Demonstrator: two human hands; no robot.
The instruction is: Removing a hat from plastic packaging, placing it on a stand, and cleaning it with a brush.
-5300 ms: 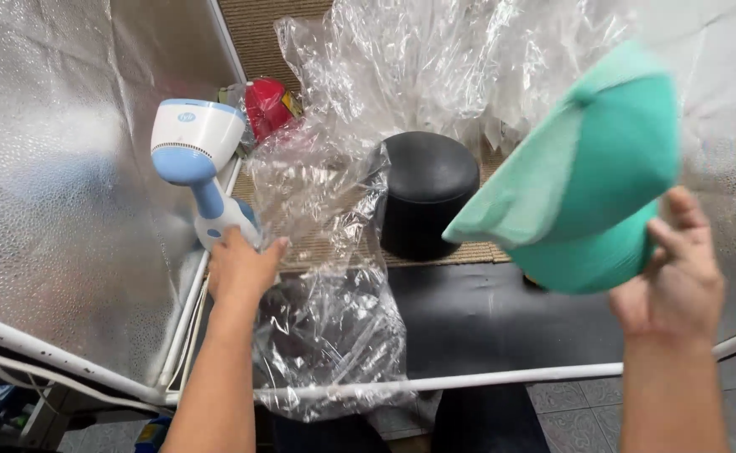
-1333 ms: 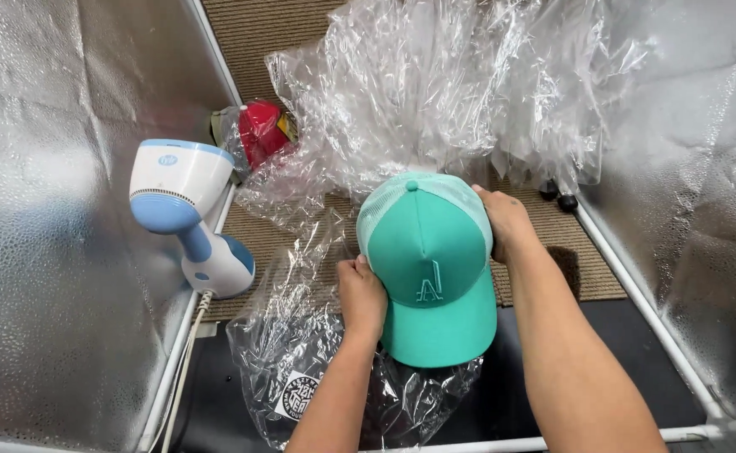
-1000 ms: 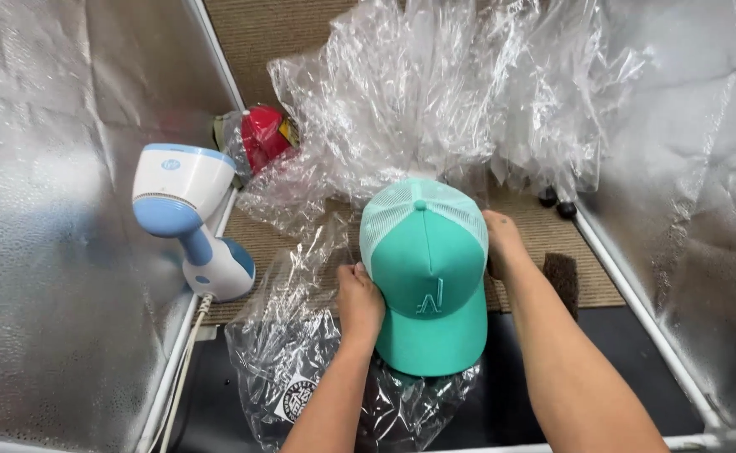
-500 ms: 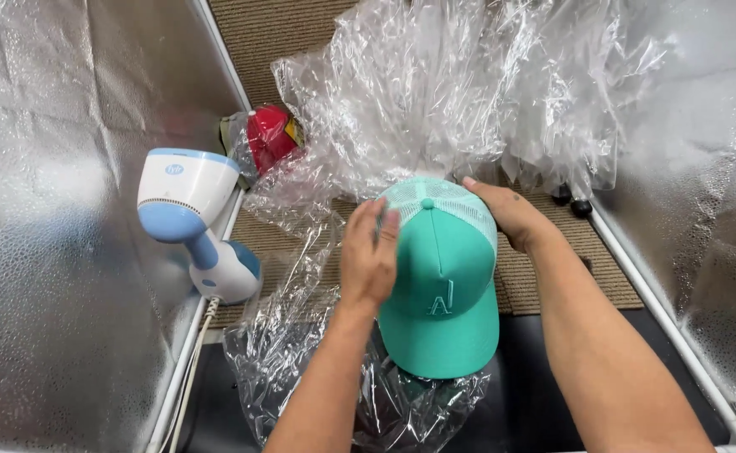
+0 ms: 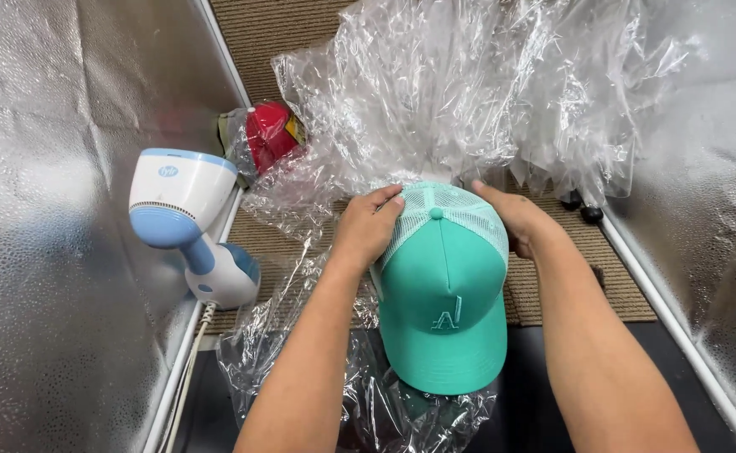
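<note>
Teal cap held at both sides

Teal cap (image 5: 443, 310) sits brim toward the camera over crumpled clear plastic (image 5: 469, 101). Left hand (image 5: 368, 226) and right hand (image 5: 515, 218) press flat, fingers spread, against its mesh back; the right fingertips seem hidden. A blue-and-white steamer (image 5: 187, 226) stands left.

A large sheet of crumpled clear plastic wrapping (image 5: 469, 92) fills the far middle of the view, over the brown ribbed mat (image 5: 569, 294) and reaching toward the silver foil wall on the right. A second clear plastic bag (image 5: 301, 352) lies at the near edge, partly on the mat and partly on the black surface, under the teal cap. A small round blue label (image 5: 167, 170) sits on the white head of the handheld steamer at the left wall. By the mat's far left corner, a red item lies wrapped in clear plastic (image 5: 269, 134), with a small yellow patch at its right side.
</note>
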